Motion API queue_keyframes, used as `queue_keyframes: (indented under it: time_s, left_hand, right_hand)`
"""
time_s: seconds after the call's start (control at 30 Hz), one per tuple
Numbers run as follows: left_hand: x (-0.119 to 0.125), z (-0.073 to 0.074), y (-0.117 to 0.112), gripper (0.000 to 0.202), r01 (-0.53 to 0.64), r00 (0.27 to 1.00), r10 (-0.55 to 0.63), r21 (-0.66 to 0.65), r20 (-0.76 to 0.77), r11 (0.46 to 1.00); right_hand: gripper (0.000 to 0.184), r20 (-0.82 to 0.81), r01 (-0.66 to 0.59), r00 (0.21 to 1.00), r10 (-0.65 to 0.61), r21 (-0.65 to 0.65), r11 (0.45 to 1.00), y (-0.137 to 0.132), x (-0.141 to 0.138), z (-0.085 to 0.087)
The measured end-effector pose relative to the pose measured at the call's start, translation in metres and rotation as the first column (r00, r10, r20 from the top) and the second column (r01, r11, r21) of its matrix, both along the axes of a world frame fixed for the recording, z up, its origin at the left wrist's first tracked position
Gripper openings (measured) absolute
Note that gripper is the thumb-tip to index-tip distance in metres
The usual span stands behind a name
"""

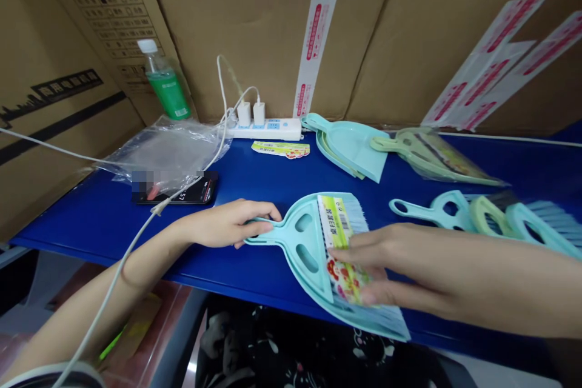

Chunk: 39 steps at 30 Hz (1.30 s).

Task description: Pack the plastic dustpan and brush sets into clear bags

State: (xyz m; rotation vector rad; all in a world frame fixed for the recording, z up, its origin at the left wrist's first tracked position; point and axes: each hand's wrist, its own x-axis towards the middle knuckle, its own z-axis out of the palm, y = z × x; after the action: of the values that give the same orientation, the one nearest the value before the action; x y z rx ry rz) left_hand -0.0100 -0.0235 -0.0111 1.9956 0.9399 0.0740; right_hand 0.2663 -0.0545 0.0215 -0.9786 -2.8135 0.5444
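Note:
A light blue dustpan with a brush nested in it (305, 250) lies at the near edge of the blue table (104, 218). My left hand (227, 224) is closed on its handle. My right hand (391, 267) presses a printed paper label (342, 248) flat against the brush bristles, its fingers stretched out over the label.
Spare dustpans (350, 145) and bagged sets (431, 154) lie behind, loose brushes (482, 215) at right. More labels (279, 148), a power strip (266, 128) with chargers, a phone (182, 191), plastic bags (163, 148) and a green bottle (166, 82) sit at back left. Cardboard boxes wall the rear.

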Motion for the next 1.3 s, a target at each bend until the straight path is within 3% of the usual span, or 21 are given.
queue_keyframes:
  time_s: [0.1, 0.23, 0.3, 0.47, 0.63, 0.9, 1.1, 1.3]
  left_hand:
    - [0.001, 0.001, 0.000, 0.025, -0.003, 1.000, 0.003, -0.005, 0.005, 1.000]
    - [0.001, 0.001, 0.000, 0.025, -0.001, 1.000, 0.001, -0.006, 0.012, 1.000]
    - [0.001, 0.001, 0.000, 0.024, 0.002, 1.000, -0.002, -0.002, 0.014, 1.000]
    - [-0.001, 0.001, 0.000, 0.025, 0.007, 1.000, -0.007, 0.000, 0.018, 1.000]
    - [-0.002, 0.002, 0.001, 0.025, 0.009, 1.000, -0.009, 0.013, 0.008, 1.000]
    - [-0.002, 0.003, 0.002, 0.029, 0.026, 1.000, -0.025, 0.088, -0.013, 0.996]
    - [-0.003, 0.005, 0.003, 0.029, 0.011, 0.999, -0.009, 0.060, -0.038, 0.998]
    - [-0.002, 0.006, 0.003, 0.027, 0.036, 0.999, -0.033, 0.108, -0.030, 0.994]
  right_hand:
    - [0.058, 0.015, -0.094, 0.995, 0.096, -0.097, 0.991, 0.006, 0.003, -0.006]
    - [0.085, -0.011, 0.037, 0.999, -0.036, 0.104, 0.994, 0.020, 0.013, -0.035]
    - [0.098, 0.022, 0.054, 0.998, -0.057, 0.130, 0.990, 0.024, 0.016, -0.050]
    - [0.098, 0.086, 0.051, 0.995, -0.060, 0.094, 0.994, 0.022, 0.019, -0.070]
    - [0.101, 0.126, 0.095, 0.987, -0.100, 0.045, 0.994, 0.019, 0.015, -0.069]
    - [0.098, 0.121, 0.109, 0.987, -0.106, -0.019, 0.994, 0.016, 0.010, -0.055]
    - [0.102, 0.140, 0.111, 0.984, -0.105, -0.033, 0.993, 0.017, 0.012, -0.051]
    - [0.084, 0.063, 0.159, 0.985, -0.163, 0.060, 0.985, 0.029, 0.014, -0.050]
